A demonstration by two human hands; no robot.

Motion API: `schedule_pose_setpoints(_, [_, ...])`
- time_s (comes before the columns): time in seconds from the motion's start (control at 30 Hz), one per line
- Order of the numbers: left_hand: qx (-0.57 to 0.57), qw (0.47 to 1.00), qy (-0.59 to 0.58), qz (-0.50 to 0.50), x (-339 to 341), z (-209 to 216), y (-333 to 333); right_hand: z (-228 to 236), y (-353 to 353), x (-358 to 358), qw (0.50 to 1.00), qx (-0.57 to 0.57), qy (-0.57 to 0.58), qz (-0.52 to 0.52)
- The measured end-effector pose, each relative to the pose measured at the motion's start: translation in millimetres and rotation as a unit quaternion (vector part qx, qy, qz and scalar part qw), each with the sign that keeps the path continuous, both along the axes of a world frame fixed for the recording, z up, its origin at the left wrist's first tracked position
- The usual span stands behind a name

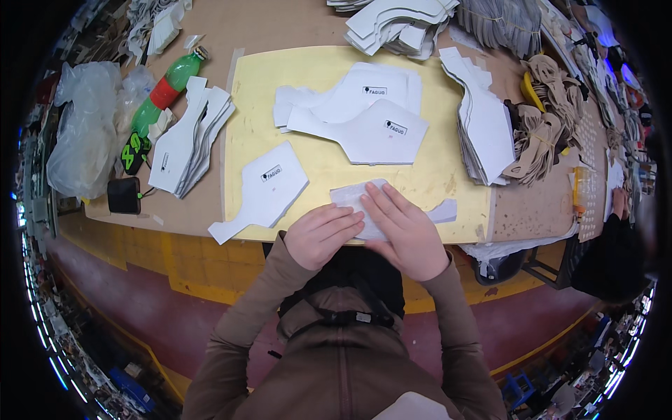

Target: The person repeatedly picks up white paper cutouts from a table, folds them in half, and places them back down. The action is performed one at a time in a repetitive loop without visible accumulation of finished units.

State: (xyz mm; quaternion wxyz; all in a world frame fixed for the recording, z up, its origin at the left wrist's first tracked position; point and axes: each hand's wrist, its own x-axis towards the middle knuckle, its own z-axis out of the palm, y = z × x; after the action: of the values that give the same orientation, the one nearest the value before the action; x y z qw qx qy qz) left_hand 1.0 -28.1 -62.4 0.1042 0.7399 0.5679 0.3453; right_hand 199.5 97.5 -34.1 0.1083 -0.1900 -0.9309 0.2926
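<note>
A pale grey cut piece of sheet material [344,196] lies at the near edge of a yellow board [455,140], partly hidden under both my hands. My left hand [325,234] rests on its left side, fingers laid together and pointing right, thumb out of sight. Stretched fingers of my right hand [399,224] lie flat over its middle and point away from me. A grey strip [443,211] shows past my right hand; whether it belongs to the same piece I cannot tell. Left of my hands is a white cut piece [269,185] with a small printed label.
Farther up the board lie overlapping white pieces [378,133]. White stacks stand left [183,140] and right [483,126], beside beige bundles [542,136]. A green bottle [164,91], plastic bag [84,133] and black box-like object [124,195] are left. Another person's sleeve [616,252] is right.
</note>
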Motion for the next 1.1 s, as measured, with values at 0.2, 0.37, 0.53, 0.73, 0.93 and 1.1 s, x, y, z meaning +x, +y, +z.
schedule_pose_setpoints(0.2, [-0.038,0.994,-0.061,-0.087,-18,13,-5,2,4,-2,0.996,0.061,-0.054,0.035])
schedule_pose_setpoints(0.37, [-0.093,0.992,-0.061,0.056,-18,16,4,-2,3,-2,0.991,0.099,-0.071,0.055])
schedule_pose_setpoints(0.53, [-0.085,0.986,0.079,0.119,-11,10,9,-4,-1,7,0.98,0.138,-0.088,0.112])
schedule_pose_setpoints(0.73, [-0.124,0.982,0.038,0.139,-7,12,6,2,0,19,0.971,0.06,-0.075,0.219])
schedule_pose_setpoints(0.93, [-0.168,0.972,0.072,0.145,-1,11,-2,9,3,5,0.99,0.039,0.001,0.139])
schedule_pose_setpoints(1.1, [-0.198,0.965,0.058,0.159,2,7,-6,-2,-10,-27,0.992,0.105,-0.055,0.053])
